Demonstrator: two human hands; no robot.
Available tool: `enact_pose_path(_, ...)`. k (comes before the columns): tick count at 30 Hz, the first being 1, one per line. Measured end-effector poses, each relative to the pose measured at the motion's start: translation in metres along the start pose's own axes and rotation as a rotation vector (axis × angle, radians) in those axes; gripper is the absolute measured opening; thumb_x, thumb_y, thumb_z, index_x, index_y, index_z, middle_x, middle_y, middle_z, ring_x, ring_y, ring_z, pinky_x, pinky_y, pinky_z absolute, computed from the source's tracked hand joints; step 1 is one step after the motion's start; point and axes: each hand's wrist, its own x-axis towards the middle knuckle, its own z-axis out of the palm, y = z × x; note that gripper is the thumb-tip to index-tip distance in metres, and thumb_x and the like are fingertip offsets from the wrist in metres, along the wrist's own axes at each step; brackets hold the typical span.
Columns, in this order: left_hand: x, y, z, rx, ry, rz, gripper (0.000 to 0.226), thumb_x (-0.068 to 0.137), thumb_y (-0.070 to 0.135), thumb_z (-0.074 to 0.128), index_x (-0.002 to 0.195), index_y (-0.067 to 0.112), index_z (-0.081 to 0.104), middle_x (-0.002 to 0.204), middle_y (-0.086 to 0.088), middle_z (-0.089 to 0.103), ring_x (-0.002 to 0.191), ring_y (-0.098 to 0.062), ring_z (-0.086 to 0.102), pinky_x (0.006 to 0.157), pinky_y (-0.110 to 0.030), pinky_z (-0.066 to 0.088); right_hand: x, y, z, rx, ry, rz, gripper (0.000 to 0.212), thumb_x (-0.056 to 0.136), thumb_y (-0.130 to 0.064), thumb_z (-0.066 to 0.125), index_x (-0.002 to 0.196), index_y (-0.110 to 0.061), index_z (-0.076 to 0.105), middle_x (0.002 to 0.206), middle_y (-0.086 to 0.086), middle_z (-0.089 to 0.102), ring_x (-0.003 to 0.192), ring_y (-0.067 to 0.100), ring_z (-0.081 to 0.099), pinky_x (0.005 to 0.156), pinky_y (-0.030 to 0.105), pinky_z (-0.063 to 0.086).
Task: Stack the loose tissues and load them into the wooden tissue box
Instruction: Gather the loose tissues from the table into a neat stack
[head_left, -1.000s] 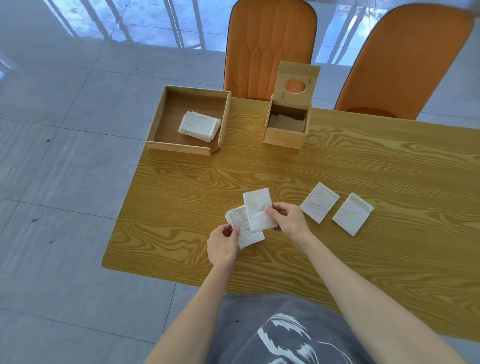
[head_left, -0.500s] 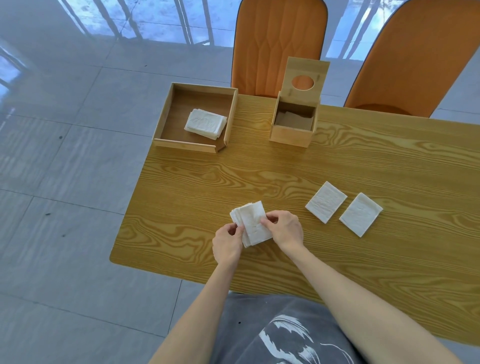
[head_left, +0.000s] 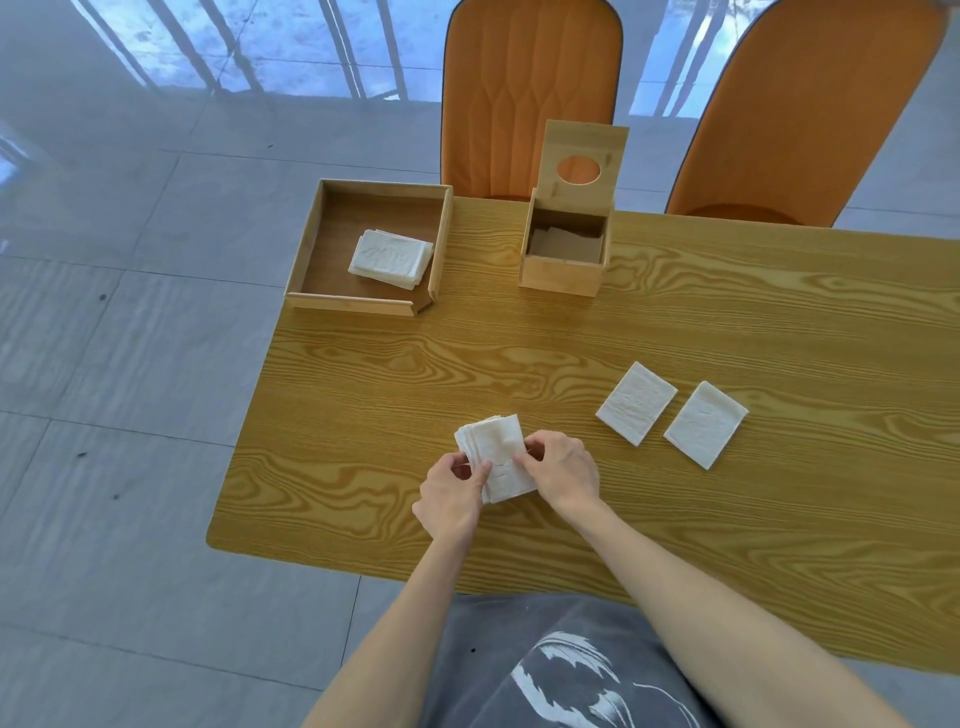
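A small stack of white folded tissues (head_left: 496, 452) lies on the wooden table near its front left. My left hand (head_left: 451, 499) pinches the stack's left edge and my right hand (head_left: 561, 470) holds its right edge. Two single tissues lie flat to the right, one nearer the stack (head_left: 636, 402), one further right (head_left: 705, 423). The wooden tissue box (head_left: 563, 260) stands at the table's far side, its lid with a round hole tilted up and open. Its inside looks dark and I cannot tell what is in it.
A shallow wooden tray (head_left: 306, 249) at the far left corner holds another pile of tissues (head_left: 390, 257). Two orange chairs (head_left: 530, 88) stand behind the table. The table's left edge (head_left: 244, 431) is close to the stack.
My right hand brought one tissue down onto the stack held by my left hand. Both hands now grip the stack's edges. The camera has shifted slightly.
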Motion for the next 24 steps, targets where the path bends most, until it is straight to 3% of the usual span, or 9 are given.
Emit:
enact_pose_path(3,-0.001,0.002,0.004,-0.030,-0.027,0.031,0.019,0.083,0.045,0.074,0.090,0.033,0.061,0.089,0.014,0.068,0.092,-0.015,0.069,0.091,-0.042,0.052,-0.001,0.005,-0.002,-0.013,0.011,0.020,0.024,0.089,-0.042,0.064,0.103,-0.024,0.072,0.102,-0.001,0.074,0.094,0.022,0.068,0.074,0.035,0.054)
enact_pose_path(7,-0.001,0.008,0.009,-0.075,-0.048,0.039,0.022,0.084,0.039,0.075,0.100,0.025,0.069,0.095,0.009,0.071,0.088,-0.014,0.068,0.076,-0.032,0.053,-0.002,0.011,-0.010,0.001,0.036,0.045,0.026,0.089,-0.042,0.065,0.106,-0.023,0.071,0.103,-0.003,0.074,0.096,0.020,0.067,0.073,0.033,0.052)
enact_pose_path(16,-0.002,0.030,0.027,-0.106,-0.099,0.075,0.025,0.085,0.040,0.074,0.104,0.026,0.069,0.093,0.013,0.068,0.089,-0.011,0.065,0.074,-0.029,0.047,0.012,0.042,-0.062,0.067,0.353,0.347,0.025,0.093,-0.042,0.059,0.097,-0.021,0.074,0.093,0.001,0.075,0.086,0.024,0.068,0.064,0.029,0.045)
enact_pose_path(19,0.001,0.035,0.033,-0.137,-0.113,0.060,0.027,0.084,0.041,0.075,0.105,0.025,0.070,0.099,0.009,0.071,0.093,-0.014,0.067,0.079,-0.032,0.051,0.021,0.053,-0.074,0.104,0.369,0.447,0.030,0.093,-0.042,0.059,0.108,-0.019,0.068,0.101,0.003,0.074,0.095,0.027,0.067,0.071,0.033,0.046)
enact_pose_path(22,0.003,0.039,0.036,-0.160,-0.109,0.047,0.027,0.084,0.040,0.075,0.105,0.025,0.070,0.100,0.008,0.072,0.092,-0.015,0.067,0.079,-0.031,0.049,0.029,0.060,-0.077,0.164,0.343,0.536,0.052,0.091,-0.048,0.062,0.132,-0.018,0.053,0.115,0.006,0.070,0.112,0.030,0.062,0.088,0.042,0.046)
enact_pose_path(24,0.003,0.040,0.036,-0.169,-0.108,0.048,0.026,0.085,0.039,0.074,0.106,0.025,0.069,0.098,0.008,0.071,0.090,-0.014,0.066,0.076,-0.029,0.046,0.032,0.063,-0.074,0.197,0.335,0.587,0.060,0.089,-0.051,0.063,0.136,-0.017,0.048,0.120,0.008,0.069,0.115,0.032,0.061,0.091,0.043,0.045)
